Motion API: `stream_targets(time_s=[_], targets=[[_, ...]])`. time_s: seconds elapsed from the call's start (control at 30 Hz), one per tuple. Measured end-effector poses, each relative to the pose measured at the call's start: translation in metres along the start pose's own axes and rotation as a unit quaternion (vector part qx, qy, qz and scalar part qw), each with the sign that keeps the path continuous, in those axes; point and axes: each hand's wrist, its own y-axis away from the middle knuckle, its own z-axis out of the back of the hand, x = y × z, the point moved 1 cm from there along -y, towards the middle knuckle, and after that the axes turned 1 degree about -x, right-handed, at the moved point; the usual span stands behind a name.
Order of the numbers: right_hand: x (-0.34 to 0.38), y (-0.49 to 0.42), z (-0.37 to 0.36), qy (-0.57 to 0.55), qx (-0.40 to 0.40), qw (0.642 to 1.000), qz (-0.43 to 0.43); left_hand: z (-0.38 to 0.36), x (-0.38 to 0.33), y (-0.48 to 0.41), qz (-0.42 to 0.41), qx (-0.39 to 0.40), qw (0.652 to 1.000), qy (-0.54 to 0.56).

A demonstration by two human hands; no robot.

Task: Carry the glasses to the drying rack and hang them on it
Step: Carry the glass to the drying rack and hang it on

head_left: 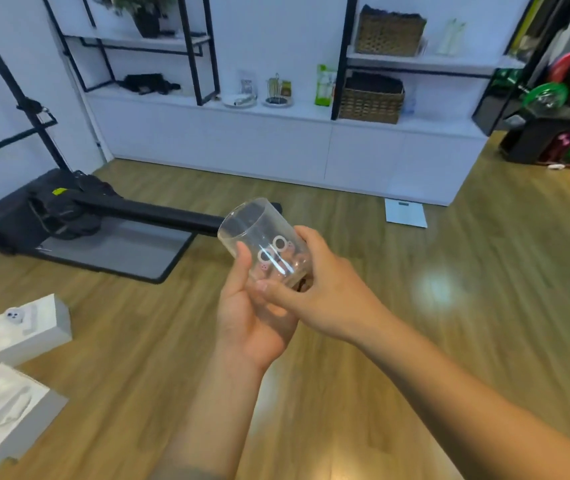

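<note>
Glass [263, 241] tilted between both hands [287, 299]

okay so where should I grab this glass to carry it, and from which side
Grip the lower half of the glass, near its thick base, fingers wrapped round the wall from below and the sides. It is tilted, open mouth up and away, so that keeps fingers off the rim. The left hand and right hand already hold it there.

Clear, glossy glass [263, 244]; wood-look floor [484, 271] with a sheen.

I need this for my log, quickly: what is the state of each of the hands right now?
Left hand: closed around the lower part of the clear glass, cupping its base.
Right hand: closed on the same glass, from its right side.
</note>
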Motion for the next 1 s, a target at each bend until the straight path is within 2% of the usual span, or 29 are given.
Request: stream_targets(time_s=[0.17, 0.27, 0.33, 0.43, 0.53, 0.7, 0.83, 1.0], targets=[[-0.057, -0.068, 0.054, 0.005, -0.059, 0.998, -0.027, -0.005, 0.008, -0.102, 0.031, 0.009, 0.998, -0.059], [-0.101, -0.113, 0.094, 0.002, -0.083, 0.996, -0.011, -0.01, 0.01, -0.173, -0.014, -0.065, 0.996, -0.057], [-0.129, -0.145, 0.121, -0.013, -0.057, 0.998, -0.003, -0.015, 0.01, -0.218, -0.048, -0.098, 0.993, -0.051], [-0.168, -0.197, 0.165, -0.062, -0.021, 0.998, -0.002, -0.034, 0.012, -0.284, -0.07, -0.09, 0.989, -0.096], [-0.195, -0.252, 0.209, -0.095, -0.01, 0.995, 0.0, -0.048, 0.017, -0.339, -0.072, -0.048, 0.986, -0.143], [-0.242, -0.337, 0.255, -0.141, -0.014, 0.99, -0.004, -0.053, 0.03, -0.429, -0.068, -0.098, 0.98, -0.158], [-0.286, -0.399, 0.288, -0.154, -0.011, 0.987, -0.051, -0.052, 0.044, -0.518, -0.05, -0.079, 0.982, -0.163], [-0.34, -0.492, 0.346, -0.125, -0.056, 0.984, -0.112, -0.054, 0.056, -0.653, -0.026, -0.051, 0.986, -0.157]])
